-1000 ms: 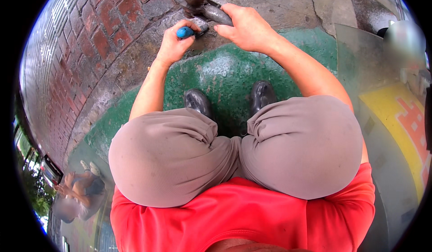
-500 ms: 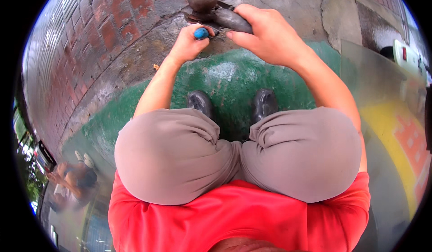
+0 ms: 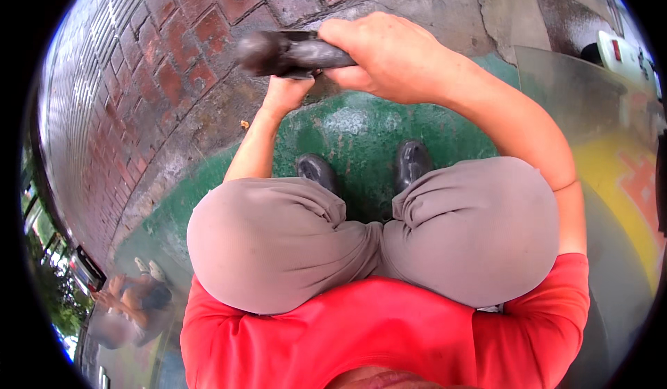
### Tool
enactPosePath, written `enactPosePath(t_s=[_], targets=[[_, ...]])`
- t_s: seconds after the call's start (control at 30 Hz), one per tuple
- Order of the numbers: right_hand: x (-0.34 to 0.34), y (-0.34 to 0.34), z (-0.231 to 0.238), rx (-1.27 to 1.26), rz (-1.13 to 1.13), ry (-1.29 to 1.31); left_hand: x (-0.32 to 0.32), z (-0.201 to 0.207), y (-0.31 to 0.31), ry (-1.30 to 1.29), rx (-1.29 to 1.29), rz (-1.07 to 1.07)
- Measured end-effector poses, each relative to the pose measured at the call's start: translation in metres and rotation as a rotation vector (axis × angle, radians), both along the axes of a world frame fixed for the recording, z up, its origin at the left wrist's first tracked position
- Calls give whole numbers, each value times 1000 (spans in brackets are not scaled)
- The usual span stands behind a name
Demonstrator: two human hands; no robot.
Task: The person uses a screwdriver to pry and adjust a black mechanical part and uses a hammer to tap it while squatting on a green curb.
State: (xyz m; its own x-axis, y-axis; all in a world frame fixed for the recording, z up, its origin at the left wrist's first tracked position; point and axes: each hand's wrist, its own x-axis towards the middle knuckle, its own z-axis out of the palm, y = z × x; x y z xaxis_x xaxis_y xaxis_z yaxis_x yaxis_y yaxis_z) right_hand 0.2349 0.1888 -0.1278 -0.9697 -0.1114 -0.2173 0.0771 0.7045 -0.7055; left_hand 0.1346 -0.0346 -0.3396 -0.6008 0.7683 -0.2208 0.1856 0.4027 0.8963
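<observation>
What looks like a bench hand plane (image 3: pixel 323 55), dark, with a round knob at its left end, is held up beyond my knees. My right hand (image 3: pixel 396 55) wraps round its rear handle, fingers and thumb closed. Just below the plane's body is my left hand (image 3: pixel 286 94), touching or close under it. The plane covers its fingers, so I cannot see what they hold. The blue-ended handle that stuck out of that fist earlier does not show now.
Grey-trousered knees and dark boots (image 3: pixel 413 160) lie below my hands, on green-painted ground (image 3: pixel 354 121). Wet red brick paving (image 3: pixel 167 55) spreads at the upper left. Someone sits at the lower left (image 3: pixel 135 299). A white object (image 3: pixel 625 59) stands at far right.
The plane has moved left and turned, its knob swinging down and left, with my right hand following. My left hand has gone beneath it, and the blue handle end has dropped out of sight.
</observation>
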Motion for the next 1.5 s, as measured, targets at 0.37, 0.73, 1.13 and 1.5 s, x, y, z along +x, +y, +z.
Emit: enactPosePath(t_s=[0.37, 0.73, 1.13, 1.5], targets=[[2, 3, -25, 67, -80, -44, -5, 13, 6, -86, -10, -29], [-1, -6, -25, 48, -12, 23, -3, 2, -1, -79, 155, -25], [3, -12, -31, 24, -12, 41, 1, -11, -12, -162, 104, 63], [6, 2, -52, 6, -161, -97, -2, 13, 5, -19, 1, -20]])
